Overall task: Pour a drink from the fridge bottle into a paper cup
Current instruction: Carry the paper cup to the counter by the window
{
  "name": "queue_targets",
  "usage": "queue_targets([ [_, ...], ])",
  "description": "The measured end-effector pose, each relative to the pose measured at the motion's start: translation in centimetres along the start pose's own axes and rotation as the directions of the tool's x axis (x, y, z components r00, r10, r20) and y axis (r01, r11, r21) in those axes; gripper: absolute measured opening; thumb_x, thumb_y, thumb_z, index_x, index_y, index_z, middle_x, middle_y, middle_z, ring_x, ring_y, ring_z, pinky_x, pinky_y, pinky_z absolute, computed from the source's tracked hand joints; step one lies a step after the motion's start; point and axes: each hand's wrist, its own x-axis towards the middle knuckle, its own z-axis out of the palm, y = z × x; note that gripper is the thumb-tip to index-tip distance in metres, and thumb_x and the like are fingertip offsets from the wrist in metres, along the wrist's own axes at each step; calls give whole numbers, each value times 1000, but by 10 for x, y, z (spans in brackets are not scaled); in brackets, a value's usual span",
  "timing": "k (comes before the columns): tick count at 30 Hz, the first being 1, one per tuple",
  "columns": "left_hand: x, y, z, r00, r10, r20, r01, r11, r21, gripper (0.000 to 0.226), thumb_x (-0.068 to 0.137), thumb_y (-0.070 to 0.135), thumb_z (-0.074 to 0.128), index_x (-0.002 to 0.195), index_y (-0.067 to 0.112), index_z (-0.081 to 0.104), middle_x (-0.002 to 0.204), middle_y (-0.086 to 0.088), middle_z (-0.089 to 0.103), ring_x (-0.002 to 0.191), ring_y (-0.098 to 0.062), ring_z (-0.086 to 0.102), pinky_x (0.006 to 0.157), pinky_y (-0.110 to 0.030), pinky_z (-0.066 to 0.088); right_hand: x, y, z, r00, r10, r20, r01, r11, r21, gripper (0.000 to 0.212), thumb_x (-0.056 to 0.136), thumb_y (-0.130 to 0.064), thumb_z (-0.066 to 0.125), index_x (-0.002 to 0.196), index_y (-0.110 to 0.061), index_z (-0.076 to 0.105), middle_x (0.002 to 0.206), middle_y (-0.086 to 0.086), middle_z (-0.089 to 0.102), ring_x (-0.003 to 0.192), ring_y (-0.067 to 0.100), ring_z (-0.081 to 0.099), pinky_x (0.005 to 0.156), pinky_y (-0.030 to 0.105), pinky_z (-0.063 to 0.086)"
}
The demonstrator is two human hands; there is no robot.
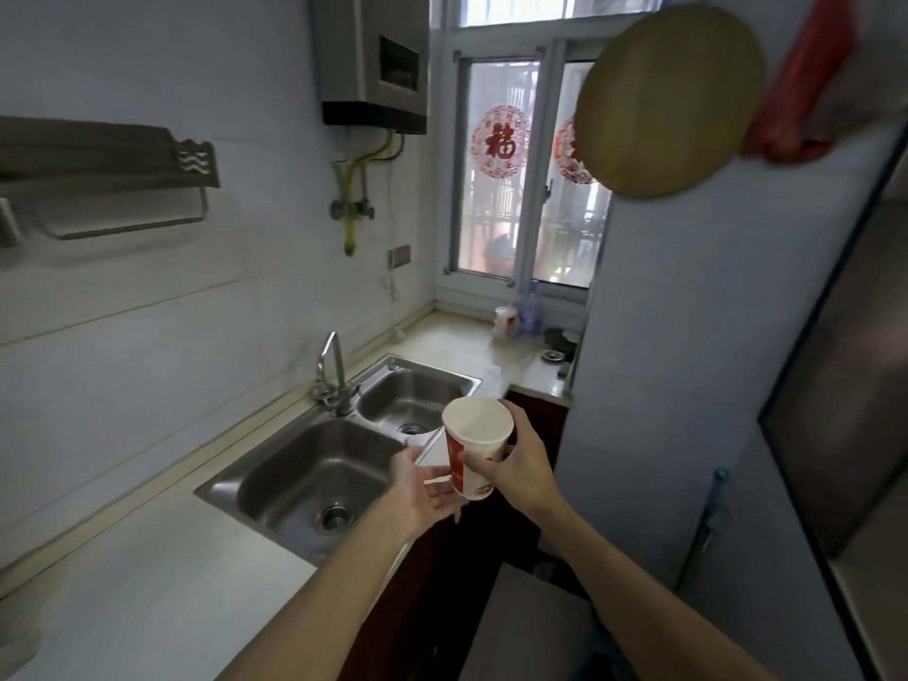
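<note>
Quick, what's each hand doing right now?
Left hand: open, palm up, by the base of the cup.
Right hand: gripping the cup.

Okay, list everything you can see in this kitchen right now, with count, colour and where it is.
paper cup: one, red and white, held at centre of view
second cup: one, red and white, on the counter by the window
bottle: one, clear bluish, beside that cup
sink: one double, steel, in the counter
tap: one, steel, behind the sink
water heater: one, grey, on the wall
round board: one, tan, hanging upper right
left hand: open, beside the paper cup's base
right hand: grips the paper cup
</note>
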Motion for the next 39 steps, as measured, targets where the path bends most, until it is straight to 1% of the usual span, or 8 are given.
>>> queue_targets([
  [2, 18, 6, 12, 1000, -13, 14, 13, 1000, 11, 60, 98, 42, 31, 123, -10, 52, 122, -31, 56, 106, -39, 55, 94, -44, 45, 16, 8, -8, 1000, 16, -22, -16, 1000, -12, 75, 67, -22, 89, 125, -33, 44, 115, -23, 56, 105, -17, 51, 83, 3, 43],
  [10, 111, 53, 47, 997, -38, 64, 36, 999, 31, 60, 98, 38, 32, 123, -12, 51, 127, -35, 55, 114, -44, 54, 98, -48, 46, 99, 38, -25, 997, 29, -75, -31, 999, -24, 65, 68, -24, 85, 121, -36, 51, 115, -16, 63, 109, -1, 59, 88, 20, 51],
  [13, 139, 74, 60, 997, -38, 68, 35, 998, 43, 59, 97, 37, 35, 124, -12, 51, 126, -35, 56, 120, -46, 53, 104, -49, 44, 136, 48, -28, 995, 32, -93, -35, 999, -39, 71, 71, -17, 84, 132, -20, 49, 119, -9, 62, 112, 7, 59, 89, 23, 52],
  [20, 200, 104, 88, 993, -75, 86, 66, 993, 102, 60, 100, 40, 30, 120, -12, 51, 125, -33, 55, 113, -44, 54, 92, -48, 48, 197, 73, -32, 991, 53, -125, -57, 998, -28, 70, 71, -15, 84, 131, -13, 47, 118, -1, 62, 109, 12, 60, 90, 31, 54],
  [26, 260, 115, 114, 991, -109, 74, 99, 987, 129, 58, 99, 40, 31, 116, -12, 52, 110, -30, 58, 90, -39, 57, 72, -43, 50, 244, 109, -45, 991, 85, -103, -89, 995, -36, 70, 74, -18, 83, 133, -13, 45, 121, -2, 60, 108, 10, 59, 81, 15, 49],
  [29, 295, 120, 131, 993, -110, 50, 102, 986, 133, 57, 98, 38, 32, 117, -12, 52, 110, -30, 59, 92, -40, 57, 78, -43, 49, 273, 130, -54, 991, 93, -92, -97, 994, -41, 72, 74, -20, 83, 135, -14, 43, 123, -1, 60, 109, 11, 58, 81, 16, 49],
  [36, 380, 145, 184, 996, -92, 6, 90, 984, 153, 56, 98, 41, 31, 110, -8, 55, 100, -26, 62, 87, -38, 59, 77, -42, 49, 355, 181, -89, 992, 65, -107, -70, 997, -39, 79, 69, -24, 88, 135, -15, 45, 126, 1, 59, 113, 16, 59, 93, 36, 54],
  [39, 411, 150, 213, 996, -92, -8, 92, 985, 145, 56, 98, 42, 30, 105, -8, 54, 100, -26, 61, 88, -40, 59, 77, -44, 50, 387, 201, -107, 992, 58, -108, -63, 997, -42, 77, 68, -24, 89, 131, -16, 46, 123, -2, 60, 111, 13, 60, 92, 31, 54],
])
